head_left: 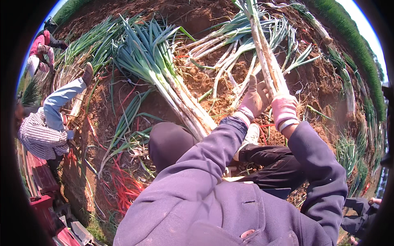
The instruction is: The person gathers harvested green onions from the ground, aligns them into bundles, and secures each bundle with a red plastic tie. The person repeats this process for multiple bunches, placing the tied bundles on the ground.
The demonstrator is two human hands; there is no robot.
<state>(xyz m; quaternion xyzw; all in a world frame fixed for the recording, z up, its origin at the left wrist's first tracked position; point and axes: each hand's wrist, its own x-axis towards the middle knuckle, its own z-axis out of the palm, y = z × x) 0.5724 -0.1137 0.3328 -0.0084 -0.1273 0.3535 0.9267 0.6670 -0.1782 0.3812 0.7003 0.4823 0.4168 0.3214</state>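
Note:
A bundle of long green onions (266,53) stands tilted in front of me, pale stalks down and green tops away from me. My right hand (284,110), in a pink-and-white work glove, is closed round its lower end. Beside it on the left is my left hand (255,98), in a soiled glove, thumb raised and apart from the fingers, which reach the side of the stalks. A thicker bundle of green onions (176,90) lies to the left, its white ends by my knee (170,143). Loose green onions (230,53) are spread on the soil beyond my hands.
Red plastic strips (125,186) lie in a tangle at lower left. Piled green onions (88,53) are at the far left, near a person in a checked shirt (43,133) and another in red. More bundles (348,92) line the right. Red machinery (41,205) stands at lower left.

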